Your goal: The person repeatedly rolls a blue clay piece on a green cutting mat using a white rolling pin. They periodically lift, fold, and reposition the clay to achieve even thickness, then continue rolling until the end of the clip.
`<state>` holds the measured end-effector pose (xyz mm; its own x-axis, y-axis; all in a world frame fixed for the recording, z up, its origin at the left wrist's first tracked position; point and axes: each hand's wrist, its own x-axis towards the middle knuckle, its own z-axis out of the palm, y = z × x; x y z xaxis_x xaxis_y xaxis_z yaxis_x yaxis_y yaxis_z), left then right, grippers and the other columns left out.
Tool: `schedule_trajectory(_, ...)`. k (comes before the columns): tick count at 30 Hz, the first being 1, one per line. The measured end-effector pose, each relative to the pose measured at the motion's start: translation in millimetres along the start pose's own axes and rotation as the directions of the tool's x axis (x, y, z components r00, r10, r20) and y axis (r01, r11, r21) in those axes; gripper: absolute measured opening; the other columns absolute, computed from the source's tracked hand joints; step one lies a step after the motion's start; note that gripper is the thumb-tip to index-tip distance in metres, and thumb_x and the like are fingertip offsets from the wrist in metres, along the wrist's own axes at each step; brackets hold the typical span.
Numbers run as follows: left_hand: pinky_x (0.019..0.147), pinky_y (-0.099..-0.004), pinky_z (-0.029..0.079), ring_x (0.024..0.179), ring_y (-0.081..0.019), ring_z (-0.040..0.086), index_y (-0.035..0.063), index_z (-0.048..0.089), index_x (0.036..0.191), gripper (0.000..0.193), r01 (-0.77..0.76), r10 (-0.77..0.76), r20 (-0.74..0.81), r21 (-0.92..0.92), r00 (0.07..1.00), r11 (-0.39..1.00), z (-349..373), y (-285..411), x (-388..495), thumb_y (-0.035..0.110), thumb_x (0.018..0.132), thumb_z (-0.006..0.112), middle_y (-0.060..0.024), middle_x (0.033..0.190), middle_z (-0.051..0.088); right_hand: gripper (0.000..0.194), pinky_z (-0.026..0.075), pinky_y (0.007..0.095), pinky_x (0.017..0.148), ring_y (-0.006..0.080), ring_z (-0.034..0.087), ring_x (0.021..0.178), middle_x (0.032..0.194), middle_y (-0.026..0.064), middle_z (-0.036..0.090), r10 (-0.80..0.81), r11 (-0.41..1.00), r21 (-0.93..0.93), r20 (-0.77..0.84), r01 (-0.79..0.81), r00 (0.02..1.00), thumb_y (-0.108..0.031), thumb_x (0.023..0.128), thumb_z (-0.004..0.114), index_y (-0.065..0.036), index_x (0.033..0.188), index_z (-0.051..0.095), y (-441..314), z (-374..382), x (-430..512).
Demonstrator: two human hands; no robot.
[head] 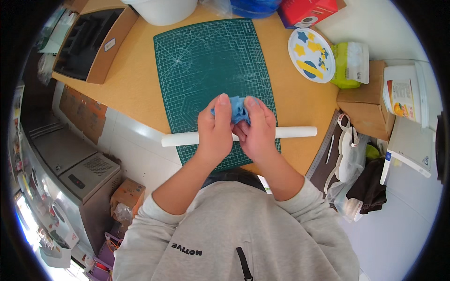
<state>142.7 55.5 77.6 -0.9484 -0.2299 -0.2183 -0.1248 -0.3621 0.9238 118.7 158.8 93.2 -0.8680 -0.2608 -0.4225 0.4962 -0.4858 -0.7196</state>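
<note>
Both my left hand (217,128) and my right hand (256,124) grip a lump of blue dough (239,109), thumbs on top, its surface folded and stretched between them. Beneath the hands lies a green cutting mat (218,63) with a printed grid. A white rolling pin (295,132) lies crosswise over the near part of the mat, its middle hidden by my hands. To the right, a white plate (292,52) holds yellow and blue stars, small cut shapes, a blue disc and a yellow strip.
A white tub (165,10), a blue item (253,7) and a red box (309,10) stand at the back. An open cardboard box (112,45) is at left; a green-white bag (348,65) and a cardboard box (365,105) are at right, above a lower shelf.
</note>
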Motion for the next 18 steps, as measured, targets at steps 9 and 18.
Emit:
schedule_trajectory(9, 0.072, -0.0393, 0.049, 0.080, -0.0336, 0.063, -0.0019, 0.057, 0.108, 0.043, -0.215, 0.143, 0.202, 0.405, 0.969, 0.889, -0.9, -8.7, 5.7, 0.037, 0.107, 0.037, -0.0191, 0.088, 0.062, 0.039, 0.042, 0.0364, 0.098, 0.0263, 0.054, 0.113, 0.136, 0.0187, 0.049, -0.490, 0.596, -0.662, 0.149, 0.455, 0.859, -0.026, 0.107, 0.039, 0.001, 0.135, 0.044, 19.4, -12.5, 16.9)
schedule_trajectory(18, 0.063, -0.0341, 0.044, 0.068, -0.0169, 0.053, 0.0001, 0.056, 0.096, 0.045, 0.239, -0.309, 0.378, 0.222, 0.873, 0.945, -20.4, 13.3, 5.5, 0.041, 0.107, 0.040, -0.0067, 0.078, 0.058, 0.053, 0.033, 0.0363, 0.114, 0.0264, 0.036, 0.144, 0.159, 0.0148, 0.033, -0.010, 0.740, -0.592, 0.465, 0.319, 0.885, -0.021, 0.105, 0.047, 0.004, 0.150, 0.034, -21.8, -26.9, 0.6)
